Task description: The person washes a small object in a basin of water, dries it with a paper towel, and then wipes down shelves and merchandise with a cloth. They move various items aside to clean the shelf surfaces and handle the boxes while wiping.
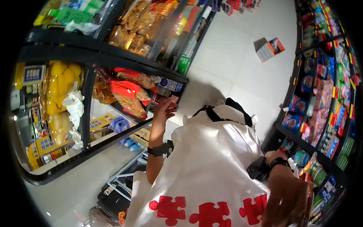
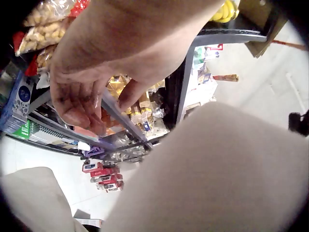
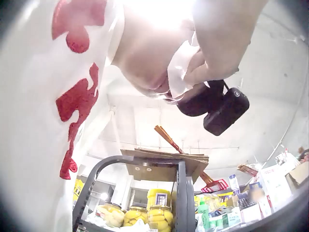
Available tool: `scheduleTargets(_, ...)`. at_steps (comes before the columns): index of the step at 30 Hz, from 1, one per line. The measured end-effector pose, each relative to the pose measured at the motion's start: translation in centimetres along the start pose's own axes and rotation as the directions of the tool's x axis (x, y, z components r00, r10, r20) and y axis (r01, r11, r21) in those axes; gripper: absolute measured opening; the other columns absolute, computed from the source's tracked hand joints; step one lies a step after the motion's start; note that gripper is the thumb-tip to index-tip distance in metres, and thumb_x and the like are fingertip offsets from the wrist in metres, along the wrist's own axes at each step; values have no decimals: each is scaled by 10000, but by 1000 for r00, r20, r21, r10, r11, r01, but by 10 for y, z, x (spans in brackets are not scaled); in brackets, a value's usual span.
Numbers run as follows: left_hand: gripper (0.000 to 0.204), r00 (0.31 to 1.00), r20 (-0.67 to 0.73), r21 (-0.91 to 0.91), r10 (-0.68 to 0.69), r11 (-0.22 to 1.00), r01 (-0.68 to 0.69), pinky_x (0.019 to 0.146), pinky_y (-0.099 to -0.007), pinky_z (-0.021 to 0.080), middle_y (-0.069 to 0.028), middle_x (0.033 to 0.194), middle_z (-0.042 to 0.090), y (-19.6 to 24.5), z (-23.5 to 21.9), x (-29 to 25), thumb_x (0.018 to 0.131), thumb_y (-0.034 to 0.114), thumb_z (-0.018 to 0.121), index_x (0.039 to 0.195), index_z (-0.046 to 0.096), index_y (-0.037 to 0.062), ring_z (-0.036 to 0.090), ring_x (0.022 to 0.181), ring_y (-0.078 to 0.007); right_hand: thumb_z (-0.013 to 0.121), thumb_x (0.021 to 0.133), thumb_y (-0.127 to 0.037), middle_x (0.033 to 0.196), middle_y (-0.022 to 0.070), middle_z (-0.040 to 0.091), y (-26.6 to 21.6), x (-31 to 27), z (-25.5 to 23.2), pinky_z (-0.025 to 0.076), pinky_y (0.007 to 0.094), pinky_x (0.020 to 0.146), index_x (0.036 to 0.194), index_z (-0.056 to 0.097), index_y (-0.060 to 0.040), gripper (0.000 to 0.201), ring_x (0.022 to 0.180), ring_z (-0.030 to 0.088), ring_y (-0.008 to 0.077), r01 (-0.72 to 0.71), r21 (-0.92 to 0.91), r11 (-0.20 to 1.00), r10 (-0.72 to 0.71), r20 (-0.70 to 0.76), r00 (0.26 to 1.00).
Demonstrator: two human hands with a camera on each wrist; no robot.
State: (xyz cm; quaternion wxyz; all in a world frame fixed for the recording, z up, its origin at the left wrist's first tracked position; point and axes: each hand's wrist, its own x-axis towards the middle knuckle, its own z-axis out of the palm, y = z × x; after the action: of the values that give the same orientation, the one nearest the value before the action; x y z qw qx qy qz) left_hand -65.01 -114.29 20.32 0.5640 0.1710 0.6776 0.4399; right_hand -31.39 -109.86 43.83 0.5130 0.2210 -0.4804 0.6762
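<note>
My left hand (image 1: 162,114) reaches beside the end of a low shelf, near red-and-clear bags of nuts (image 1: 130,99). In the left wrist view the left hand (image 2: 87,77) hangs with fingers loosely curled and holds nothing. Close to the head camera, my right hand (image 1: 289,200) is raised and blurred at the lower right. The right wrist view has the right hand (image 3: 219,41) at head height, beside a black camera box (image 3: 227,111). A white strip (image 3: 181,70) shows at its fingers; I cannot tell whether they pinch it.
Jars of yellow fruit (image 1: 60,87) stand on the left shelf, with purple-handled bottles (image 1: 119,124) lower down. An orange box (image 1: 270,49) sits on the floor ahead. Shelves of packaged goods (image 1: 325,87) line the right side. A metal-framed cart (image 1: 121,185) stands at lower left.
</note>
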Motion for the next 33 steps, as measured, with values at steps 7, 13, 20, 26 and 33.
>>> scheduleTargets(7, 338, 999, 13, -27, -51, 998, 51, 683, -219, 471, -19, 909, 694, 1, -1, 2, 939, 363, 611, 1151, 660, 105, 619, 745, -83, 506, 987, -145, 1252, 138, 610, 3, -18, -7, 582, 332, 876, 1114, 681, -8, 256, 976, 685, 203, 0, 53, 999, -9, 163, 987)
scheduleTargets(13, 344, 998, 66, -24, 22, 1000, -20, 735, -237, 467, -30, 983, 690, -3, -5, -2, 955, 365, 573, 1174, 651, 112, 618, 820, -89, 478, 993, -201, 1208, 163, 612, 21, -16, -8, 582, 348, 866, 1088, 675, 4, 299, 961, 680, 243, -102, 207, 973, 74, 138, 988)
scheduleTargets(20, 334, 999, 33, 16, -24, 1000, 24, 742, -249, 469, -31, 967, 686, -5, -4, -4, 962, 350, 561, 1169, 656, 106, 620, 829, -99, 446, 1001, -266, 1156, 192, 614, 22, -13, -4, 581, 366, 855, 1057, 669, 18, 365, 943, 675, 291, -151, 386, 910, 69, 217, 974)
scheduleTargets(26, 329, 998, 25, 7, -50, 999, 50, 734, -245, 471, -30, 982, 688, -11, -8, -1, 974, 324, 552, 1200, 651, 106, 627, 833, -107, 418, 1007, -322, 1112, 217, 616, 35, -10, 2, 581, 381, 846, 1030, 663, 30, 430, 928, 670, 332, -202, 498, 843, 100, 223, 970)
scheduleTargets(33, 349, 997, 26, 29, -66, 997, 65, 739, -242, 466, -27, 991, 687, -9, -5, -2, 984, 331, 533, 1218, 644, 98, 622, 838, -102, 386, 1014, -388, 1061, 246, 618, 40, -6, -1, 581, 400, 835, 1000, 657, 44, 510, 910, 665, 379, -226, 533, 815, 121, 224, 967)
